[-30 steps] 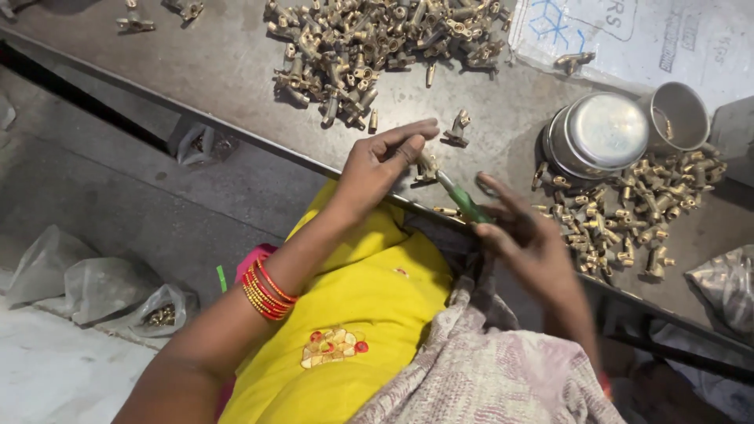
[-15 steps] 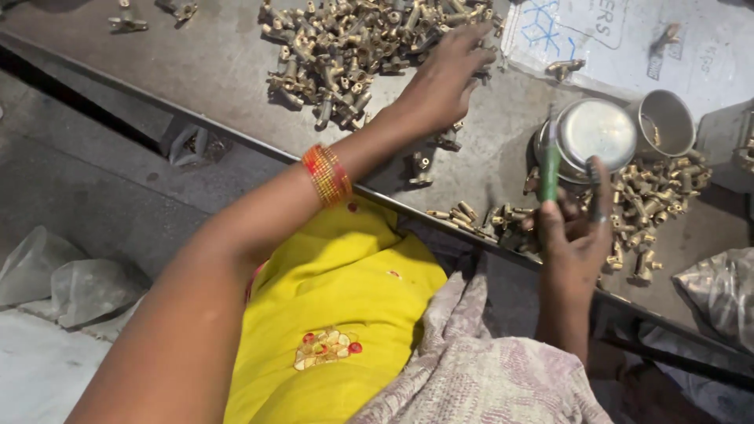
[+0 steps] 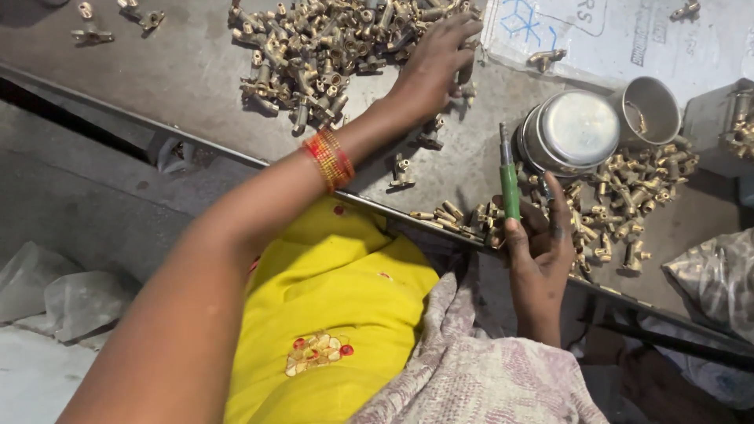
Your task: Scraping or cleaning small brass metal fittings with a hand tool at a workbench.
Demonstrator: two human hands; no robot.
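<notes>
Your right hand grips a green-handled tool upright at the table edge. Your left hand, a second ago near your chest, now stretches out, fingers curled into the big pile of brass fittings, seemingly picking another piece.

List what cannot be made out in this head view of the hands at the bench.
- Left hand: fingertips buried in the pile of brass fittings; whether it grips one is hidden.
- Green-handled tool in the right hand: tip too small to identify.
- Steel cup: contents unclear.
- Plastic bag: cut off by the right edge.
</notes>
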